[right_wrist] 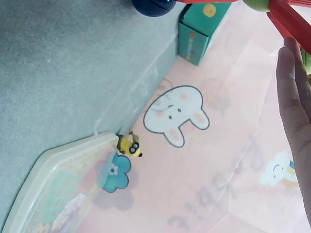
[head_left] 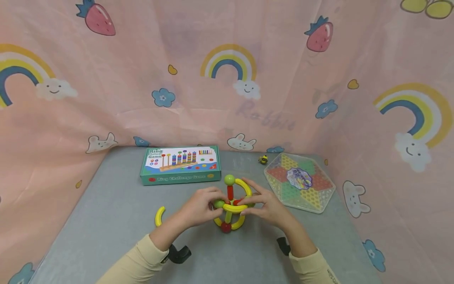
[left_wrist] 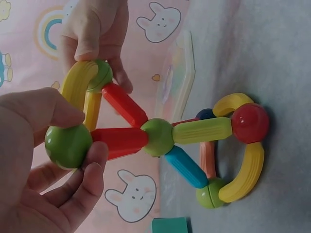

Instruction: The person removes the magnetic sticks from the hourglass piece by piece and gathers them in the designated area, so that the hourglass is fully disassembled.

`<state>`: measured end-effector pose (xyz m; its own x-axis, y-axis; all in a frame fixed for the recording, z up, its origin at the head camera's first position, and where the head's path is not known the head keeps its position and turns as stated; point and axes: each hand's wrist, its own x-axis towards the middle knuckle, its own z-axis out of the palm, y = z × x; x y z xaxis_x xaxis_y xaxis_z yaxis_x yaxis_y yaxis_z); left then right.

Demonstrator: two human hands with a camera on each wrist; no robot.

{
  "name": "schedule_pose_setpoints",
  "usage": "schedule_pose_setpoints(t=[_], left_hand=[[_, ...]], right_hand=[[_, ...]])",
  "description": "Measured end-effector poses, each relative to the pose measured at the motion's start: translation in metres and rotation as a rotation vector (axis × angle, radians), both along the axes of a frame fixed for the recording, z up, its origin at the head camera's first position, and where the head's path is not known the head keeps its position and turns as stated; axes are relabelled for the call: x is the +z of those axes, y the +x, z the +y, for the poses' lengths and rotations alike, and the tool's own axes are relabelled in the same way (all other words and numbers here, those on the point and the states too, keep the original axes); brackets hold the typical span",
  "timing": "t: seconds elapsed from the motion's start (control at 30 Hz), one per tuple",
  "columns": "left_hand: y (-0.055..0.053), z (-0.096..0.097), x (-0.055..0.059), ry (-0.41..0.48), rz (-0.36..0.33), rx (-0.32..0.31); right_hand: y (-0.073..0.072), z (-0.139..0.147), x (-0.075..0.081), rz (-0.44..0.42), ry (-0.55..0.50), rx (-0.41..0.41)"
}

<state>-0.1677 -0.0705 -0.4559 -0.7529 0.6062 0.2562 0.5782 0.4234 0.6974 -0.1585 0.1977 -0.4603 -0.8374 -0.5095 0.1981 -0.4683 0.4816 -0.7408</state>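
A ball-and-rod building toy (head_left: pixel 228 216) stands upright on the table between both hands. Its straight rods fan out from a central green ball (left_wrist: pixel 158 137) to outer balls, some joined by yellow curved rods. My left hand (head_left: pixel 202 206) pinches a green ball (left_wrist: pixel 68 146) at one end of a yellow curved rod (head_left: pixel 235 208). At that rod's other end, my right hand (head_left: pixel 267 206) grips another green ball (left_wrist: pixel 100 77), thumb on the rod. A red ball (head_left: pixel 226 227) sits at the toy's base, and a lime ball (head_left: pixel 229 180) tops it.
One loose yellow curved rod (head_left: pixel 159 216) lies by the left forearm. Behind the toy is a green Ring Challenge Game box (head_left: pixel 181 165). To the right rests a hexagonal board game in a clear case (head_left: pixel 299 183), with a small yellow figure (head_left: pixel 263 159) near it. Printed cloth hangs behind.
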Motion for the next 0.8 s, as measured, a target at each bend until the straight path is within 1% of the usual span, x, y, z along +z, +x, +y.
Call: schedule_pose_setpoints(t=[0.13,0.23,0.4,0.67,0.73,0.8], left_hand=[[-0.0004,0.0012,-0.0016,0.021,-0.016,0.016],[-0.0019,0.0016,-0.0021,0.039,-0.05,0.031],[-0.0051,0.0006,-0.0013,0.068,-0.089,0.029],[-0.0076,-0.0002,-0.0029,0.085,-0.114,0.042],[-0.0076,-0.0007,-0.0038,0.087,-0.139,0.05],[-0.0076,-0.0018,-0.0047,0.098,-0.191,0.063]], right_hand=[[-0.0004,-0.0007,0.0005,0.009,0.004,-0.003],[-0.0012,-0.0015,0.0009,0.026,0.009,-0.005],[-0.0032,-0.0028,0.0015,0.035,0.013,0.002],[-0.003,-0.0034,0.0025,0.022,-0.006,0.015],[-0.0028,-0.0034,0.0023,0.02,-0.012,0.016],[-0.0024,-0.0034,0.0019,0.027,-0.014,0.018]])
